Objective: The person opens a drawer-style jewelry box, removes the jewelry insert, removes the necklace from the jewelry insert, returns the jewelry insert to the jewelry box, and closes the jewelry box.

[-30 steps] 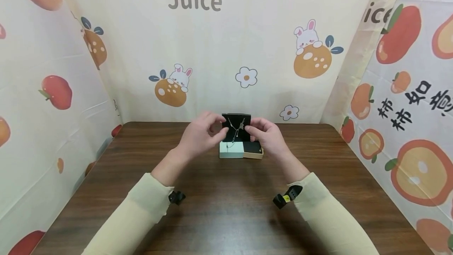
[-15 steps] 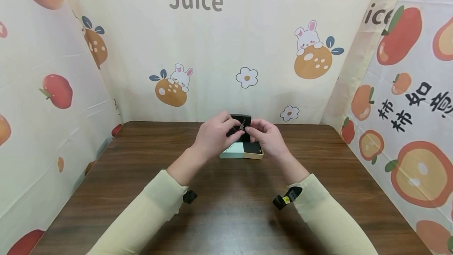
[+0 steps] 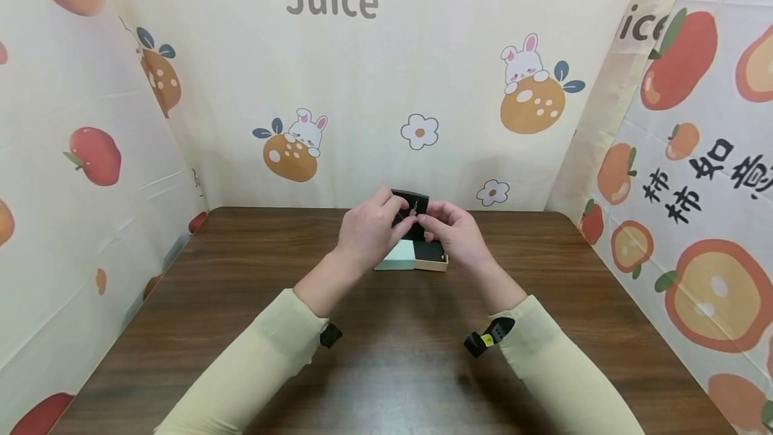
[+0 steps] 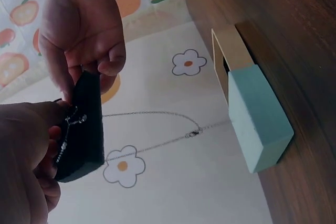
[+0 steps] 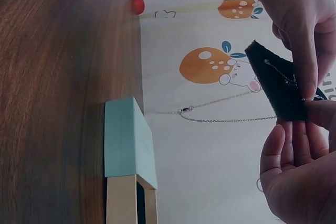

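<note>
A black jewelry pad (image 3: 418, 229) is held up at the far side of the table, above a small box. My right hand (image 3: 455, 233) grips its right edge, thumb in front and fingers behind. A fine silver necklace (image 4: 195, 133) is mounted on the pad's front; its clasp and chain loop hang below the pad in both wrist views. My left hand (image 3: 370, 228) reaches across the pad's left part, index finger and thumb pinching the necklace close to the right thumb. The left thumb is mostly hidden in the right wrist view.
Under the pad sits the box, a mint-green sleeve (image 3: 395, 259) with a tan tray (image 3: 431, 265) with a black inside sliding out to the right. Behind the wooden table (image 3: 386, 368) hangs a printed curtain (image 3: 362, 72), with more curtain on both sides.
My left hand has moved right from the pad's left edge onto the necklace, its thumb and index finger coming together. The right hand stays in place, still holding the pad.
</note>
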Tool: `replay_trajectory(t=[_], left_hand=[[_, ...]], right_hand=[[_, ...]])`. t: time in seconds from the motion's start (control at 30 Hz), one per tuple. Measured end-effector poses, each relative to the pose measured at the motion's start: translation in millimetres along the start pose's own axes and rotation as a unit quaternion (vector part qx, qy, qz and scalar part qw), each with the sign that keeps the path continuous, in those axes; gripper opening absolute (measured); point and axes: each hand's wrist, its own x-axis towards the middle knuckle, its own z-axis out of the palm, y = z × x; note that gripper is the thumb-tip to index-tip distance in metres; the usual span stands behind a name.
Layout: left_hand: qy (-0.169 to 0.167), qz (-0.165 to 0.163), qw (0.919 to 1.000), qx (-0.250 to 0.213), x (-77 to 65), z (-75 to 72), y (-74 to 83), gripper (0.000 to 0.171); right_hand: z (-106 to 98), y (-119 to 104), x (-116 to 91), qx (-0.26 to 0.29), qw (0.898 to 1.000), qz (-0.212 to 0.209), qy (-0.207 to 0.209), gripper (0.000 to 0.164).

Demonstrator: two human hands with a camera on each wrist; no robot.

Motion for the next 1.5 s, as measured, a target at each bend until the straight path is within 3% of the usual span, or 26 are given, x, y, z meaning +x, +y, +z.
replay_trajectory(t=[0.57,1.03,1.5], left_hand=[[-0.028,-0.023,0.9985,-0.041,0.2,0.0,3.8,0.011],[-0.001,-0.028,0.9986,-0.045,4.0,-5.1,-2.4,0.006],[0.006,-0.026,0.9992,-0.028,19.0,-21.3,-21.0,0.017]], right_hand=[[1,1,0,0.003,1.0,0.006,-0.003,0.021],[-2,4,-2,-0.002,1.0,0.008,-0.006,0.019],[-3,5,-2,-0.019,1.0,-0.005,-0.014,0.021]])
